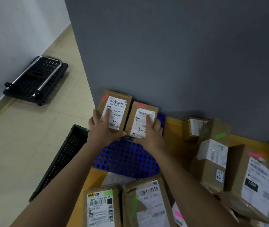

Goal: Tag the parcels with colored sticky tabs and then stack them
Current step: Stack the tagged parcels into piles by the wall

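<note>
Two brown parcels stand side by side at the far end of a blue perforated mat, against the grey wall. The left parcel carries a red tab at its top left corner, the right parcel a red tab along its top edge. My left hand lies on the left parcel, fingers spread over its white label and side. My right hand rests on the right parcel's label, fingers reaching round its right edge. Both parcels look slightly tilted towards each other.
Several more parcels lie on the wooden table: two with green tabs near me, others with green and pink tabs at the right. A black perforated crate leans at the table's left. A folded black trolley sits on the floor.
</note>
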